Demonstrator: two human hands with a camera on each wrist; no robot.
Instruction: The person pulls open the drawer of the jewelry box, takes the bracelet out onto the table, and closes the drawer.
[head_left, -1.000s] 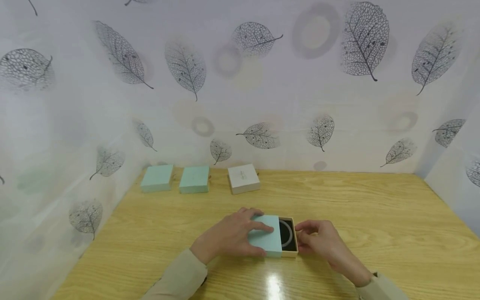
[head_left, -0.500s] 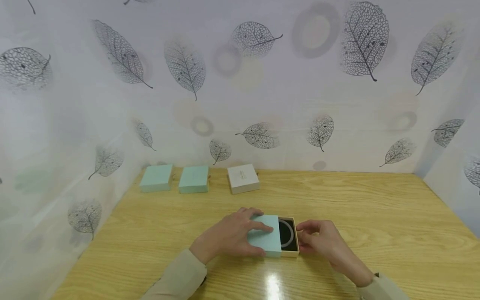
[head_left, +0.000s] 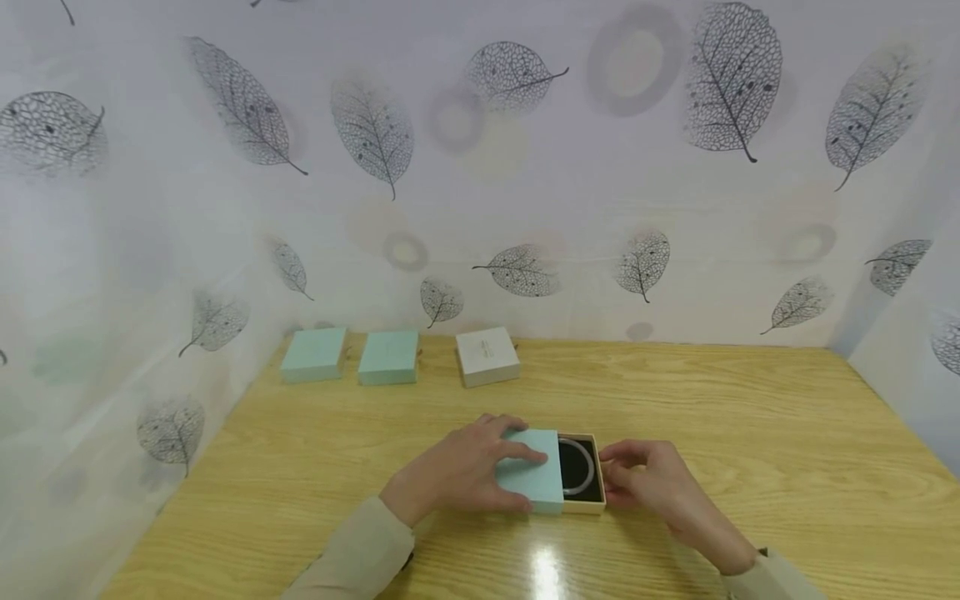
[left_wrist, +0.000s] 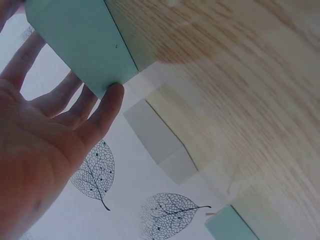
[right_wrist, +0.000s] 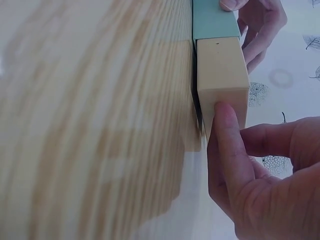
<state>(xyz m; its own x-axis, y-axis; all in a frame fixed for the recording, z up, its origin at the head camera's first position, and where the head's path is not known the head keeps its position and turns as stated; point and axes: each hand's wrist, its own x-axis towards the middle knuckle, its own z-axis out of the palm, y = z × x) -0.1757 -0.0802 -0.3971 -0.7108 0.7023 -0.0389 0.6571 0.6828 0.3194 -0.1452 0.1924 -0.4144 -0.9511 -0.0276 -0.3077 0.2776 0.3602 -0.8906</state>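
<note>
On the table lies a mint slide-out gift box, its pale blue-green sleeve [head_left: 528, 471] partly drawn off a cream inner drawer [head_left: 583, 507]. Inside, a pale bangle-like ring [head_left: 590, 471] rests on a black lining, its left part hidden under the sleeve. My left hand [head_left: 480, 467] spans the sleeve and grips its opposite sides, index finger across the top. At the drawer's right end is my right hand [head_left: 654, 483], with fingers curled together. In the right wrist view, one fingertip [right_wrist: 226, 114] touches the drawer's end face [right_wrist: 232, 102]; whatever the fingers pinch is hidden.
Along the back of the wooden table [head_left: 712, 408] stand two mint boxes, one far left [head_left: 315, 354] and another beside it [head_left: 388, 358], then a white box [head_left: 487, 357]. Each shows a small tab on its right side. A leaf-patterned cloth [head_left: 570, 192] hangs behind.
The drawer has slid slightly right out of the sleeve, with my right hand moving along, so more of the ring shows. My left hand and the sleeve have stayed put.
</note>
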